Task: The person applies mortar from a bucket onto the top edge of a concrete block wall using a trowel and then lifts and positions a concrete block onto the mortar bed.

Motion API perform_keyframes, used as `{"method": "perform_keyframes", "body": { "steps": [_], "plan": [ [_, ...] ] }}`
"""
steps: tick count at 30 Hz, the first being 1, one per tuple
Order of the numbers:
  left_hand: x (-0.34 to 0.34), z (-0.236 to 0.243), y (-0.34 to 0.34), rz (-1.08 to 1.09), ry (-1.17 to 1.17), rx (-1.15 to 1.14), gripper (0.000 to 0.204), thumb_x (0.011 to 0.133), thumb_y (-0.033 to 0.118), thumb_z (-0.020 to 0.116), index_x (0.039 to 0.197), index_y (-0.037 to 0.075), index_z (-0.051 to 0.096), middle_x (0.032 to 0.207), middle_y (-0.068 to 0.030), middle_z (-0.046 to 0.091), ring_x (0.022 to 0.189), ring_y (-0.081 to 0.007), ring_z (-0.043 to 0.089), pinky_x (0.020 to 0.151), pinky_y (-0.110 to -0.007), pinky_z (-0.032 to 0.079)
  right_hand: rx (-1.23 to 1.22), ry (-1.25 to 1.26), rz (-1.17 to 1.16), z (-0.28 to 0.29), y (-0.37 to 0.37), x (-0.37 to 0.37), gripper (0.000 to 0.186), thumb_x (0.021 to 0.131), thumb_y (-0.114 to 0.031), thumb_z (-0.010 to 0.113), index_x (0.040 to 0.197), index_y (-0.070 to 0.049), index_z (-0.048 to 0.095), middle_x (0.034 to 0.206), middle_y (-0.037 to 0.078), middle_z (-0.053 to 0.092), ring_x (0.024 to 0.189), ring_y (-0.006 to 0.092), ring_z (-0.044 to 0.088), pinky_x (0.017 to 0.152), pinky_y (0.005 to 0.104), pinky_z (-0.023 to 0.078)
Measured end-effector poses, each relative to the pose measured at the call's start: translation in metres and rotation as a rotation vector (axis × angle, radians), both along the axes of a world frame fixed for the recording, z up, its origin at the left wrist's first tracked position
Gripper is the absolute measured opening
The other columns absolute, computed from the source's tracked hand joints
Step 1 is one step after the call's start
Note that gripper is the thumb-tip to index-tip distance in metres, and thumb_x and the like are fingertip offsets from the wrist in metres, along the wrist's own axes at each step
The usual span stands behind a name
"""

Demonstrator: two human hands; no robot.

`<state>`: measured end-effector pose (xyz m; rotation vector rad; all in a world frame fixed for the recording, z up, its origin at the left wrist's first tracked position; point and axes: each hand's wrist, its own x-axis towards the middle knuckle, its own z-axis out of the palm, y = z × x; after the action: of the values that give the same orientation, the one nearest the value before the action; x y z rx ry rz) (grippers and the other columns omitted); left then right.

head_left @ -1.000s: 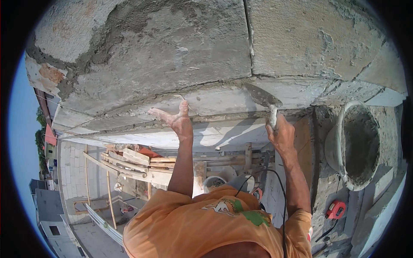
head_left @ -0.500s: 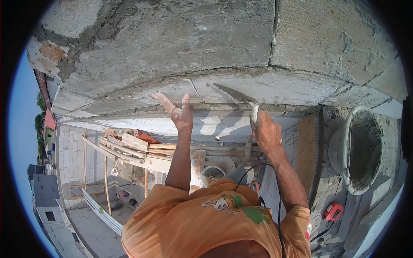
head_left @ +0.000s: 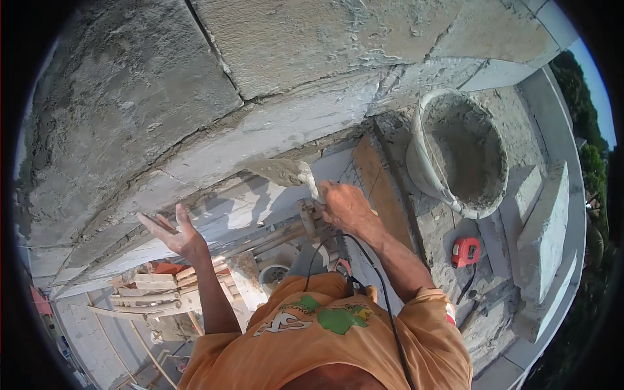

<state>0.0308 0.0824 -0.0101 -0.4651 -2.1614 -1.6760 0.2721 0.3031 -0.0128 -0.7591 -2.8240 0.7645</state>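
Observation:
My right hand (head_left: 348, 207) is closed round the handle of a trowel (head_left: 276, 171). Its blade points left, smeared with grey mortar, and lies close to the lower mortar joint of a block wall (head_left: 312, 114); whether it touches the wall I cannot tell. To the left, my left hand (head_left: 175, 233) holds nothing, its fingers spread and thumb raised, in front of the wall's lower blocks. Right of my right hand stands a bucket (head_left: 422, 166), coated inside with wet grey mortar.
A red tape measure (head_left: 465, 251) lies on the ledge below the bucket. Pale blocks (head_left: 543, 231) stand at the far right. A wooden board (head_left: 385, 188) runs beside the ledge. Lower left are stacked timbers (head_left: 156, 282) and bamboo poles (head_left: 146, 348); a second bucket (head_left: 272, 273) sits below me.
My view has turned right, bringing the bucket and tape measure nearer the middle. The trowel blade has rolled from nearly edge-on to showing its mortar-smeared face. My left hand stays spread.

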Motion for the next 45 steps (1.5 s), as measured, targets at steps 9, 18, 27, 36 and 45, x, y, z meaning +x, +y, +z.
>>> {"method": "perform_keyframes", "body": {
  "steps": [9, 18, 27, 36, 45],
  "plan": [
    [0.135, 0.046, 0.153, -1.250, -0.698, 0.253, 0.101, 0.089, 0.049, 0.067, 0.153, -0.007, 0.014, 0.152, -0.0294, 0.032, 0.143, -0.0391, 0.032, 0.113, -0.053, 0.033, -0.267, 0.448, -0.638, 0.066, -0.046, 0.164, 0.033, 0.081, -0.017, 0.081, 0.079, 0.000, 0.052, 0.065, 0.010, 0.054, 0.056, 0.0194, 0.049, 0.053, 0.0359, 0.042],
    [0.214, 0.067, 0.302, -1.489, -1.216, 0.148, 0.106, 0.070, 0.050, 0.083, 0.146, -0.003, 0.031, 0.152, -0.0239, 0.031, 0.140, -0.0324, 0.031, 0.112, -0.049, 0.029, 0.050, 0.551, -1.074, 0.024, -0.103, 0.216, 0.024, 0.083, -0.016, 0.078, 0.092, 0.001, 0.062, 0.068, 0.006, 0.057, 0.058, 0.0150, 0.048, 0.054, 0.0309, 0.041],
    [0.234, 0.049, 0.306, -1.048, -1.576, 0.095, 0.031, 0.067, 0.006, 0.061, 0.097, 0.000, 0.059, 0.122, -0.0156, 0.052, 0.116, -0.0267, 0.046, 0.092, -0.043, 0.041, 0.437, 0.613, -0.891, -0.103, -0.108, 0.275, 0.031, 0.090, -0.019, 0.072, 0.106, 0.007, 0.063, 0.090, 0.015, 0.066, 0.077, 0.0216, 0.059, 0.068, 0.0360, 0.049],
    [0.178, 0.044, 0.186, -1.207, -1.579, 0.501, 0.028, 0.068, 0.006, 0.064, 0.094, 0.004, 0.055, 0.097, -0.0057, 0.054, 0.094, -0.0193, 0.048, 0.080, -0.038, 0.041, -0.055, 0.496, -0.846, -0.132, -0.090, 0.300, 0.050, 0.099, -0.032, 0.058, 0.127, 0.009, 0.052, 0.114, 0.021, 0.061, 0.092, 0.0249, 0.063, 0.076, 0.0368, 0.054],
    [0.126, 0.061, 0.052, -1.008, -1.440, 0.640, 0.057, 0.073, 0.002, 0.062, 0.129, 0.005, 0.053, 0.107, -0.0098, 0.058, 0.112, -0.0226, 0.049, 0.095, -0.040, 0.043, -0.067, 0.534, -0.845, -0.091, -0.086, 0.254, 0.039, 0.095, -0.026, 0.062, 0.116, 0.007, 0.056, 0.104, 0.016, 0.063, 0.087, 0.0219, 0.061, 0.076, 0.0345, 0.051]
  ]
}}
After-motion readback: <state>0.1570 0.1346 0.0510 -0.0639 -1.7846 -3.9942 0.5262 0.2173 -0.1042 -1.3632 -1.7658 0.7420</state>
